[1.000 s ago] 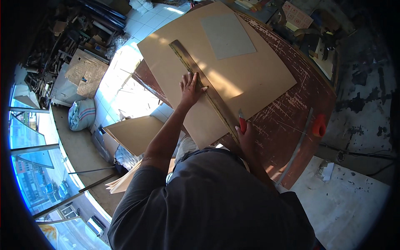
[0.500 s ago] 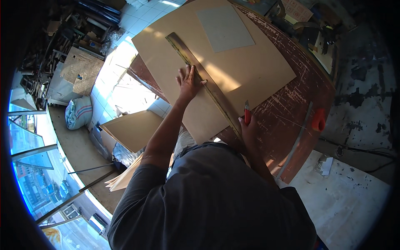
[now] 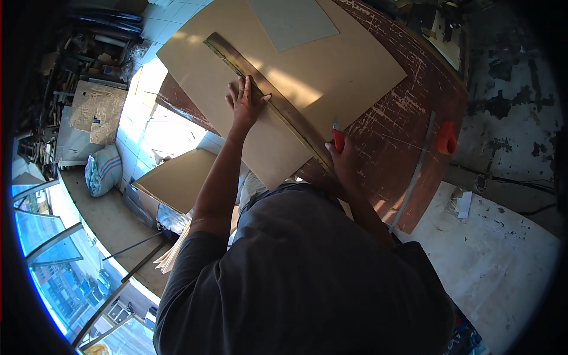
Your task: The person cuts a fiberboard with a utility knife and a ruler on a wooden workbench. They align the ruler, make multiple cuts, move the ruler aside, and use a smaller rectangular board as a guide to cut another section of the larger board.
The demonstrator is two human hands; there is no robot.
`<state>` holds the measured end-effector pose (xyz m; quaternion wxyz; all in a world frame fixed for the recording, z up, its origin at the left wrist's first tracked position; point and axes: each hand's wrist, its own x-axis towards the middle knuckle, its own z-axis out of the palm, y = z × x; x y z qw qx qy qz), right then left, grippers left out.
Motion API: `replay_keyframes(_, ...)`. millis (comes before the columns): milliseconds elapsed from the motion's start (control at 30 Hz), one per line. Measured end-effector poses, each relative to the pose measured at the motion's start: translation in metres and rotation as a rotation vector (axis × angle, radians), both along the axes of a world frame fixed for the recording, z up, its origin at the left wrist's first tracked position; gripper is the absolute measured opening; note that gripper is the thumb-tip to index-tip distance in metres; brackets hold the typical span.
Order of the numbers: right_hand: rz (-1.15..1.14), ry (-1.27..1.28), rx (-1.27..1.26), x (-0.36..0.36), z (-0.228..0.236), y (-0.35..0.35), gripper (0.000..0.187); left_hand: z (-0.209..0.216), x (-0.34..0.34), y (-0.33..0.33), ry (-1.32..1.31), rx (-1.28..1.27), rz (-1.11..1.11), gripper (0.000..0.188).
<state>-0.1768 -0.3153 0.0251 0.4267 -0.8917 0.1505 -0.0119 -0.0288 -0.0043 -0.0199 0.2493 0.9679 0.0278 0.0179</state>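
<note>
A large brown board sheet (image 3: 367, 71) lies slanted across the worktable, with a long dark straightedge (image 3: 288, 112) on top of it. My left hand (image 3: 247, 109) rests on the straightedge, its fingers spread and thumb out, pressing along its left side. Beside the near end of the straightedge, my right hand (image 3: 343, 158) is closed around a red utility knife (image 3: 338, 139), its blade pointing away from me. The right thumb is next to the straightedge; whether it touches cannot be told. A smaller grey sheet (image 3: 293, 23) lies on the board's far part.
The scratched red-brown tabletop (image 3: 378, 163) shows on the right, bearing a thin metal strip (image 3: 417, 174) and a red tape roll (image 3: 447, 139). More brown boards (image 3: 174, 177) stand at lower left, near a white sack (image 3: 103, 170). A pale surface (image 3: 485, 248) lies at lower right.
The whole scene has shifted up and left in view. Both hands keep about the same place along the straightedge, and the knife is still in my right hand.
</note>
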Motion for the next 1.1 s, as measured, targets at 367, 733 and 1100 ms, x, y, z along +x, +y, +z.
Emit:
replay_keyframes(367,0.047,0.078,0.005,-0.002,0.009,-0.001,0.041,0.001,-0.003,-0.001,-0.022,-0.013,-0.02,0.099)
replay_keyframes(733,0.048,0.021,0.006,-0.001,0.003,-0.001,0.044,0.001,-0.003,0.001,-0.033,-0.02,-0.023,0.099)
replay_keyframes(1100,0.102,0.03,-0.095,-0.001,0.014,0.005,0.035,0.004,-0.002,0.0,0.001,0.007,-0.007,0.1)
